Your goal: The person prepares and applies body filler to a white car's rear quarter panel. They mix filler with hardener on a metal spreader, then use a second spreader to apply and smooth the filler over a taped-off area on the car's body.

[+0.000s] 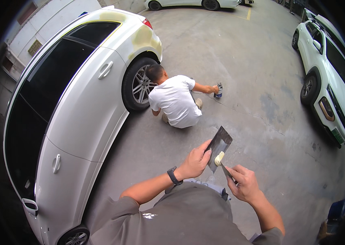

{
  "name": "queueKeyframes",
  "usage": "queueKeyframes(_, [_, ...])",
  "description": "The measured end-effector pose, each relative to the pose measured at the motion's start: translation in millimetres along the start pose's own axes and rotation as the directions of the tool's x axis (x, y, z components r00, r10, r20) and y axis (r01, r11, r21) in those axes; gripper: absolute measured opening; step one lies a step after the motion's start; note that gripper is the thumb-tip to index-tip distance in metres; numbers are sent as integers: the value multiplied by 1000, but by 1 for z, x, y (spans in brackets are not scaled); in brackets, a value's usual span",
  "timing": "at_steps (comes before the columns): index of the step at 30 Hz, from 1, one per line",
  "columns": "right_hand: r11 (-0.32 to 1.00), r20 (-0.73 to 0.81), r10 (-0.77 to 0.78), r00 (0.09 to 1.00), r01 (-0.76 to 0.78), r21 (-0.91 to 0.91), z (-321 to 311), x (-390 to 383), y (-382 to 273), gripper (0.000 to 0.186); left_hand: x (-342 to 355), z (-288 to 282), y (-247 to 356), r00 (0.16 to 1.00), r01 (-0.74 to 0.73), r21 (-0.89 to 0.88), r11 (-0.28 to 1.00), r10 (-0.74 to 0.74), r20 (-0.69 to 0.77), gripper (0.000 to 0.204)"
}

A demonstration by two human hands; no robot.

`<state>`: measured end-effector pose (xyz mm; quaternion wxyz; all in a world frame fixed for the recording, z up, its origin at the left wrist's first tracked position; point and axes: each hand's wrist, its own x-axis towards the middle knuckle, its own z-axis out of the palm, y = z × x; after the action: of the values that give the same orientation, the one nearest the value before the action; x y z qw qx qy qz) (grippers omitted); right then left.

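Note:
My left hand [196,160] grips a dark flat rectangular plate [223,141] by its edge, thumb on top, and a watch sits on that wrist. On the plate's lower part lies a dab of pale yellow putty [219,159]. My right hand [244,182] is closed round a putty knife [226,171], its blade tip touching or right beside the putty. The knife's handle is mostly hidden in the fingers. Both hands are close together in front of my body, above the concrete floor.
A white car [82,102] with yellowish patches around its rear wheel arch stands at left. A crouching person in a white shirt [178,100] is beside its rear wheel, one hand on a small can [218,90]. Another white car [329,77] is parked at right, one more [189,3] at the back.

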<state>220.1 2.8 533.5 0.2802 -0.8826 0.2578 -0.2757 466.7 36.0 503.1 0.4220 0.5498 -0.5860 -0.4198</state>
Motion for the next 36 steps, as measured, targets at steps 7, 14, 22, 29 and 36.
queueKeyframes(7, [997, -24, 38, 999, -40, -73, 2, 42, -3, 28, 14, -25, -10, 1000, -14, -82, 997, 15, 13, 44])
queueKeyframes(14, [984, -4, 16, 1000, -16, -178, 13, 87, -7, 36, 23, -59, -19, 999, -28, -79, 996, 30, 22, 44])
queueKeyframes(22, [970, 87, -31, 996, 51, -239, 20, 125, -7, 35, 37, -96, -23, 998, -59, -129, 990, 62, 22, 43])
queueKeyframes(29, [953, -66, 96, 993, -111, -284, 16, 141, 19, 38, 65, -108, -32, 998, -50, -85, 995, 54, 42, 44])
queueKeyframes(36, [989, -17, 38, 999, -40, -142, -34, 148, 112, 31, 147, -62, -25, 999, -24, -28, 999, 25, 47, 44])
